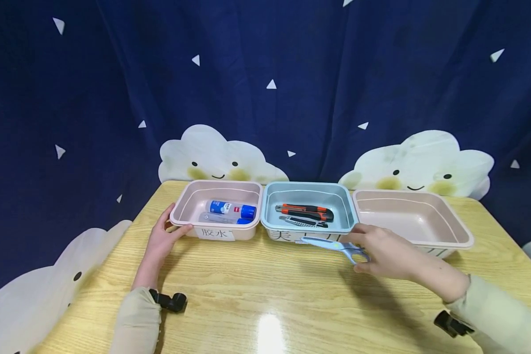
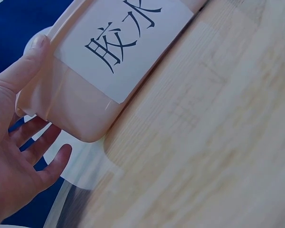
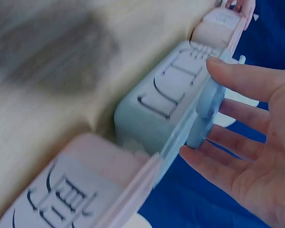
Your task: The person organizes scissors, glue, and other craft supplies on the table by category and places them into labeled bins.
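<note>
My left hand (image 1: 160, 241) holds the front left corner of the left pink bin (image 1: 247, 233), thumb along its labelled front and other fingers round the side. In the left wrist view the thumb (image 2: 31, 64) touches the bin under the rim. My right hand (image 1: 382, 250) holds blue scissors (image 1: 336, 245) by the handle loops, in front of the blue bin (image 1: 309, 186). Their blades point left. The right wrist view shows the handle (image 3: 205, 111) between thumb and fingers; the blades are mostly hidden there.
Glue bottles with blue caps (image 1: 247, 212) lie in the left bin. The blue bin holds an orange-and-black utility knife (image 1: 307, 212) and a slimmer knife (image 1: 303, 222). Another pink bin (image 1: 407, 196) stands at the right. All stand on a wooden table (image 1: 230, 280) before a dark blue curtain.
</note>
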The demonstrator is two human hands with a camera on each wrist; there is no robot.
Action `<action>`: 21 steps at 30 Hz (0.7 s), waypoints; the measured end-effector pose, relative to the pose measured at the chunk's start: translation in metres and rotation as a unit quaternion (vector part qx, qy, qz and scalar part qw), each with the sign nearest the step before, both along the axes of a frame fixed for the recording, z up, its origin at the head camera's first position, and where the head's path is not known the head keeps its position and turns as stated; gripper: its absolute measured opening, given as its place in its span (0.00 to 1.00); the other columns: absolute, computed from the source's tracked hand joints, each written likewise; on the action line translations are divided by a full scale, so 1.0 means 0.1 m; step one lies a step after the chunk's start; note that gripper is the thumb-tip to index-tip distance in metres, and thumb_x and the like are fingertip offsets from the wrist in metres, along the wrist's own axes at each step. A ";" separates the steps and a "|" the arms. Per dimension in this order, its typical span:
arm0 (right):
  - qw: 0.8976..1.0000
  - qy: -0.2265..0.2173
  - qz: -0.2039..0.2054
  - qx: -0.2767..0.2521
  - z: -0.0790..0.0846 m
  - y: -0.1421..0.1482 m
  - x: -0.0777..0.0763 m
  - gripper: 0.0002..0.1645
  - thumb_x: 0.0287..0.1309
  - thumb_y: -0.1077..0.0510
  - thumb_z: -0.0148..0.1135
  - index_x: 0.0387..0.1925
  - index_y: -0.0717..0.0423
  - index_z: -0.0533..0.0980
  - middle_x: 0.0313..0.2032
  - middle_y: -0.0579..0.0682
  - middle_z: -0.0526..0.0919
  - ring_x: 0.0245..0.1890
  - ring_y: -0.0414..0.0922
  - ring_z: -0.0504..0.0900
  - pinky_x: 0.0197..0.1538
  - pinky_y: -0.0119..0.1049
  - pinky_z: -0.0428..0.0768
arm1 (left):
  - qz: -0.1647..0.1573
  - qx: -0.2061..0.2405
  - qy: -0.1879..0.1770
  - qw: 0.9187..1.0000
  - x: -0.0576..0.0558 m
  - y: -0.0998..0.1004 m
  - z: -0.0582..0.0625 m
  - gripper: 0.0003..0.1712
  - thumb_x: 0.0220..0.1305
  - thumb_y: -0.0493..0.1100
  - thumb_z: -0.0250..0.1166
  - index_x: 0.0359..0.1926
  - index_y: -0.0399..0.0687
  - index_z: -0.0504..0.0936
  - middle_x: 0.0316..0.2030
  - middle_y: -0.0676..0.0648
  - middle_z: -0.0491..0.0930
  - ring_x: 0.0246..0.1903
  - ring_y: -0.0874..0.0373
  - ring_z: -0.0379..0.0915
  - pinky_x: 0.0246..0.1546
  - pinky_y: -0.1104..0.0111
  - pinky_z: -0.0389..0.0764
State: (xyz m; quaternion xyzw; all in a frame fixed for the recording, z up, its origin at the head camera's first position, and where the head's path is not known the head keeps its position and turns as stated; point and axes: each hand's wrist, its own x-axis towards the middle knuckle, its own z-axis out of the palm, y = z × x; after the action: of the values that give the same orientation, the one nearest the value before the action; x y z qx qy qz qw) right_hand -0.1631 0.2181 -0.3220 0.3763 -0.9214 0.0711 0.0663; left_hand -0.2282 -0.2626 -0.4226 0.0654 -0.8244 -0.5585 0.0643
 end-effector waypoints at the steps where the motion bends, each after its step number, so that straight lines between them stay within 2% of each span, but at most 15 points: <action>1: 1.000 0.000 -0.003 0.000 0.02 0.03 -0.01 0.28 0.32 0.55 0.74 0.43 0.52 0.78 0.37 0.46 0.77 0.31 0.37 0.73 0.33 0.34 0.75 | 0.001 0.000 0.000 1.000 0.00 0.00 0.00 0.52 0.51 0.52 0.69 0.71 0.60 0.47 0.64 0.44 0.58 0.57 0.50 0.56 0.49 0.67 0.64; 10: 0.999 0.029 -0.027 -0.011 0.15 0.26 -0.14 0.23 0.35 0.57 0.70 0.40 0.51 0.77 0.33 0.42 0.75 0.25 0.34 0.69 0.29 0.33 0.71 | -0.001 0.009 0.002 1.000 0.01 0.00 0.02 0.51 0.51 0.49 0.68 0.71 0.60 0.47 0.64 0.44 0.57 0.58 0.49 0.55 0.49 0.67 0.64; 14: 0.998 0.054 -0.031 -0.016 0.14 0.39 -0.22 0.24 0.31 0.58 0.71 0.39 0.52 0.77 0.32 0.44 0.75 0.24 0.34 0.68 0.28 0.32 0.70 | 0.001 0.006 0.000 1.000 0.02 0.01 0.02 0.51 0.52 0.49 0.68 0.71 0.59 0.47 0.64 0.43 0.58 0.57 0.49 0.55 0.50 0.65 0.63; 17: 0.997 0.067 -0.042 -0.002 0.14 0.49 -0.28 0.25 0.29 0.56 0.72 0.38 0.53 0.77 0.34 0.47 0.77 0.22 0.34 0.67 0.27 0.30 0.68 | 0.001 0.003 -0.001 1.000 0.02 0.01 0.02 0.51 0.52 0.49 0.68 0.71 0.58 0.47 0.64 0.43 0.58 0.58 0.49 0.55 0.51 0.64 0.62; 19: 0.996 0.062 -0.059 0.012 0.16 0.55 -0.32 0.26 0.30 0.54 0.73 0.39 0.52 0.77 0.35 0.49 0.77 0.21 0.33 0.66 0.26 0.31 0.68 | 0.001 0.002 0.000 1.000 0.02 0.02 0.02 0.51 0.52 0.49 0.68 0.71 0.58 0.47 0.63 0.43 0.58 0.58 0.49 0.56 0.51 0.65 0.63; 21: 0.994 0.075 -0.072 0.023 0.16 0.62 -0.36 0.27 0.29 0.52 0.74 0.38 0.51 0.78 0.36 0.49 0.78 0.23 0.35 0.69 0.28 0.34 0.70 | 0.001 0.002 0.001 1.000 0.02 0.02 0.02 0.51 0.52 0.49 0.68 0.71 0.58 0.47 0.63 0.43 0.58 0.58 0.49 0.56 0.50 0.65 0.63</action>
State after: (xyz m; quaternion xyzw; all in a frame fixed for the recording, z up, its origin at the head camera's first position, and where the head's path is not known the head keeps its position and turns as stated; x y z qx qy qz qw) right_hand -0.1987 0.2799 -0.3059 0.3150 -0.9399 0.0163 0.1310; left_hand -0.2267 -0.2610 -0.4208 0.0659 -0.8232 -0.5601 0.0651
